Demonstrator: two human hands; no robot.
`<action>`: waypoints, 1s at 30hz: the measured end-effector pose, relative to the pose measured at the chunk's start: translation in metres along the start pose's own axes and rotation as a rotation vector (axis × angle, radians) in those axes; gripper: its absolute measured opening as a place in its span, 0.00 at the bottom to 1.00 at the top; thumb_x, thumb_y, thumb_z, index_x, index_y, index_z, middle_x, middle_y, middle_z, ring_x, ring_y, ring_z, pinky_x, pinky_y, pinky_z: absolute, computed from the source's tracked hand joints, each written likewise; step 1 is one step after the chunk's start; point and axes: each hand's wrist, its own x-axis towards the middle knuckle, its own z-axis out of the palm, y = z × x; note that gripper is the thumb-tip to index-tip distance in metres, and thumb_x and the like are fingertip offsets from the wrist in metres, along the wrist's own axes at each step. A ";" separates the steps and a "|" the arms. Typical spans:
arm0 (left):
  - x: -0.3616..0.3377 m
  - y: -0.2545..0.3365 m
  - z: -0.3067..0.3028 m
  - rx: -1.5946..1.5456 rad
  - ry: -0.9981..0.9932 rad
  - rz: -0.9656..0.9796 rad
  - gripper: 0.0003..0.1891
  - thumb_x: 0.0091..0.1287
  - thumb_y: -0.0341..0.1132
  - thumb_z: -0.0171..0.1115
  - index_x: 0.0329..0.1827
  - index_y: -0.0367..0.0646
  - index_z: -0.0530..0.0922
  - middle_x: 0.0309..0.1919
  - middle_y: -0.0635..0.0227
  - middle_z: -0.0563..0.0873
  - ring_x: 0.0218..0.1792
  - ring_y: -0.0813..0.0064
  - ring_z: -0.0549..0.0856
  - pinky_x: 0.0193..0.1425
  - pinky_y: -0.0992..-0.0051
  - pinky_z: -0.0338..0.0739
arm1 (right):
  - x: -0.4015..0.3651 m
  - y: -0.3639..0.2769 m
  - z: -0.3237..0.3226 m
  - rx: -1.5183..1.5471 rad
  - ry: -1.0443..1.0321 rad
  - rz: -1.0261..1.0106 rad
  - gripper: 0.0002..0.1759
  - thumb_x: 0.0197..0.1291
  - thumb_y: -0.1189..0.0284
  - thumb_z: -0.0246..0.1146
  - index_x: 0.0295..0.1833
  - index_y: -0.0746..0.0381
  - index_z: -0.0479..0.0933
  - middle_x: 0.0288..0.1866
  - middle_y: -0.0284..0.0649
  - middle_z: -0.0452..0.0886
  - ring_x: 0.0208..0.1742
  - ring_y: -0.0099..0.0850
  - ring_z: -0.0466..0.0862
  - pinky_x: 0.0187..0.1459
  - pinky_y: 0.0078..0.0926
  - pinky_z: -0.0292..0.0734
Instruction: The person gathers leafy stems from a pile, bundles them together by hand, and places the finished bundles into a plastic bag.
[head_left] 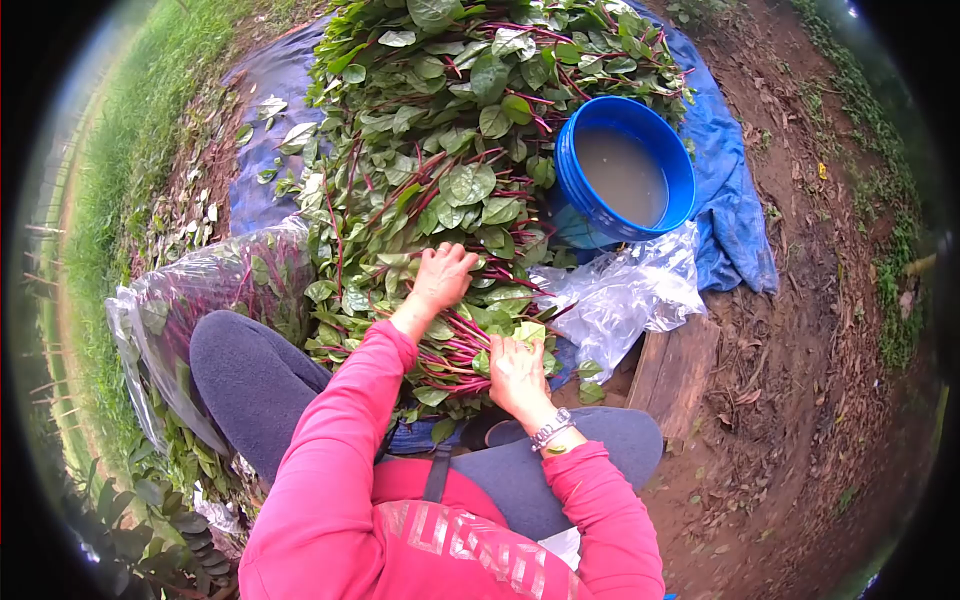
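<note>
A large heap of leafy greens with red-purple stems, looking like Malabar spinach, lies in front of my crossed legs. My left hand is down among the leaves at the near part of the heap, fingers curled around some stems. Lower and to the right, my right hand closes at the cut ends of a bunch of red stems. That bunch lies between the two hands, close to my lap. Both hands' fingertips are partly hidden by leaves.
A blue bucket of cloudy water stands right of the heap on a blue tarp. Clear plastic and a wooden block lie nearer. At left is a clear bag of greens. Muddy ground and grass surround everything.
</note>
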 end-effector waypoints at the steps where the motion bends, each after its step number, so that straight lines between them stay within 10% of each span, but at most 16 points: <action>1: 0.002 0.005 0.005 0.010 -0.038 -0.014 0.17 0.52 0.36 0.63 0.48 0.53 0.77 0.41 0.69 0.75 0.48 0.67 0.74 0.45 0.62 0.69 | 0.000 0.000 0.000 -0.003 0.000 0.002 0.30 0.41 0.77 0.63 0.56 0.66 0.68 0.39 0.41 0.75 0.45 0.36 0.78 0.56 0.48 0.64; 7: 0.021 0.007 0.010 0.066 -0.163 -0.203 0.15 0.54 0.35 0.61 0.46 0.52 0.79 0.45 0.66 0.77 0.52 0.63 0.75 0.49 0.59 0.70 | -0.002 0.001 0.004 -0.039 0.058 -0.018 0.30 0.41 0.77 0.63 0.56 0.66 0.68 0.38 0.41 0.75 0.45 0.37 0.78 0.58 0.52 0.63; 9: 0.020 0.011 -0.007 -0.348 -0.252 -0.091 0.13 0.58 0.35 0.58 0.47 0.50 0.78 0.45 0.64 0.79 0.51 0.59 0.77 0.51 0.59 0.72 | -0.001 0.002 0.004 -0.037 0.050 -0.012 0.29 0.42 0.77 0.63 0.55 0.66 0.69 0.37 0.41 0.75 0.44 0.37 0.77 0.59 0.51 0.63; 13: -0.009 0.020 -0.023 -0.759 -0.720 0.142 0.15 0.64 0.40 0.56 0.52 0.48 0.78 0.48 0.57 0.82 0.51 0.58 0.80 0.56 0.66 0.73 | -0.002 -0.001 0.007 -0.088 0.067 -0.019 0.23 0.45 0.75 0.61 0.51 0.65 0.69 0.36 0.39 0.75 0.43 0.34 0.77 0.54 0.44 0.65; 23: 0.015 0.014 -0.031 -0.892 -1.393 -0.010 0.23 0.64 0.47 0.58 0.60 0.50 0.75 0.51 0.64 0.83 0.53 0.71 0.79 0.60 0.71 0.69 | 0.004 0.001 0.006 -0.174 0.205 -0.088 0.16 0.50 0.74 0.57 0.47 0.63 0.71 0.38 0.39 0.73 0.43 0.34 0.76 0.50 0.42 0.68; 27: 0.043 0.034 0.000 -0.896 -0.894 0.042 0.19 0.62 0.44 0.58 0.55 0.49 0.79 0.52 0.61 0.81 0.56 0.65 0.78 0.61 0.70 0.70 | 0.006 0.003 0.005 -0.095 0.098 -0.093 0.13 0.48 0.75 0.58 0.43 0.62 0.70 0.34 0.40 0.73 0.38 0.34 0.76 0.48 0.39 0.69; 30: 0.040 0.066 0.029 -0.143 -0.353 -0.071 0.13 0.57 0.37 0.58 0.45 0.51 0.81 0.48 0.65 0.75 0.55 0.61 0.73 0.55 0.59 0.72 | 0.007 0.003 0.003 -0.069 0.122 -0.118 0.14 0.46 0.76 0.59 0.42 0.62 0.70 0.33 0.40 0.73 0.39 0.34 0.76 0.48 0.39 0.69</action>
